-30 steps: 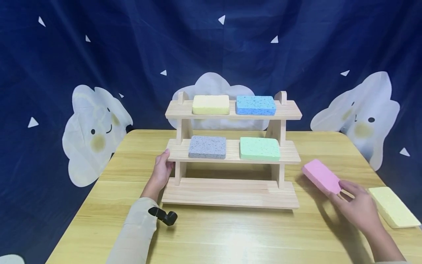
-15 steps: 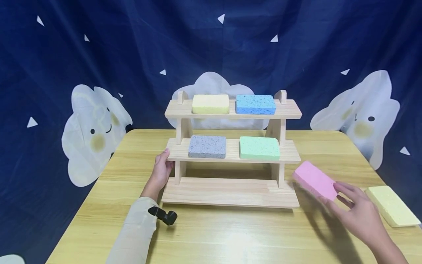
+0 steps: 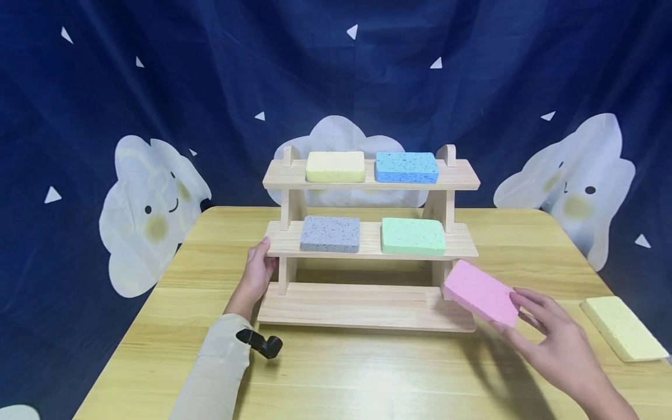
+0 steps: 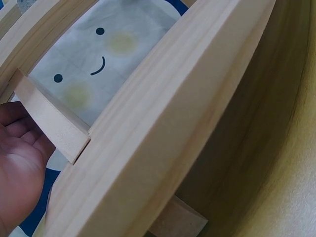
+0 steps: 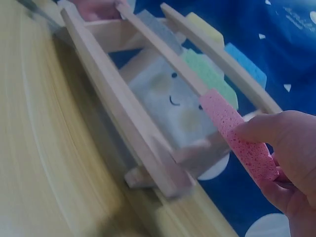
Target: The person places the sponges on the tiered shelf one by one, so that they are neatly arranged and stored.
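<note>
My right hand (image 3: 556, 338) pinches one end of a pink sponge (image 3: 482, 293), held in the air at the right end of the wooden shelf's bottom tier (image 3: 362, 306). In the right wrist view the thumb presses on the pink sponge (image 5: 239, 136). My left hand (image 3: 256, 274) grips the left end of the middle tier, thumb on top; the left wrist view shows its curled fingers beside an upright (image 4: 52, 116). A grey sponge (image 3: 330, 234) and a green sponge (image 3: 413, 236) lie on the middle tier. Above them, a pale yellow sponge (image 3: 335, 167) and a blue sponge (image 3: 406, 167) lie on the top tier.
Another pale yellow sponge (image 3: 626, 328) lies on the wooden table (image 3: 336, 373) near its right edge, beyond my right hand. Behind the table hangs a dark blue curtain (image 3: 294, 64) with cloud and triangle prints. A black strap piece (image 3: 259, 343) sticks out from my left wrist.
My right hand has carried the pink sponge leftward, from over the table to the right end of the bottom tier. The left hand, the shelf and the other sponges stay where they were.
</note>
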Tool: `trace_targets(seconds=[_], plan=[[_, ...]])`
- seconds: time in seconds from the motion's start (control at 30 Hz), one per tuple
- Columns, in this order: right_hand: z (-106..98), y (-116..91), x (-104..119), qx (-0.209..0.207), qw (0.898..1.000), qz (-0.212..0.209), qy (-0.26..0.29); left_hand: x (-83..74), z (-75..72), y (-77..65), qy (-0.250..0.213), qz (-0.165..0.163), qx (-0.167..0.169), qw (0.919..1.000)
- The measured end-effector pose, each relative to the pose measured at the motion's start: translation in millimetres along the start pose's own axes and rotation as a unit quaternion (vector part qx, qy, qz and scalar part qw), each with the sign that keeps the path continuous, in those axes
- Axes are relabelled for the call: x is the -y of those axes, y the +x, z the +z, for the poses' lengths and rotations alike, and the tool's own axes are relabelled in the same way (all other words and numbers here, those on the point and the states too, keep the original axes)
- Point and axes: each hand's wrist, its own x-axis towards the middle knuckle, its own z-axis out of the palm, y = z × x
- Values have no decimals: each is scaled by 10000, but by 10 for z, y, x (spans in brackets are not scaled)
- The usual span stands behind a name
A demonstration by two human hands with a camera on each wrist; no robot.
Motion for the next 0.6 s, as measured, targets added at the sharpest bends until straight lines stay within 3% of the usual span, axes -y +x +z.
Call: trace_targets(seconds=[0.3,0.6], plan=[[225,82,150,574,9977,-294,220,4,-7,-10,35,-62,-37,10000],[606,200,260,1051,9931,-411,310,5,-2,-8,25,-30,-20,10000]])
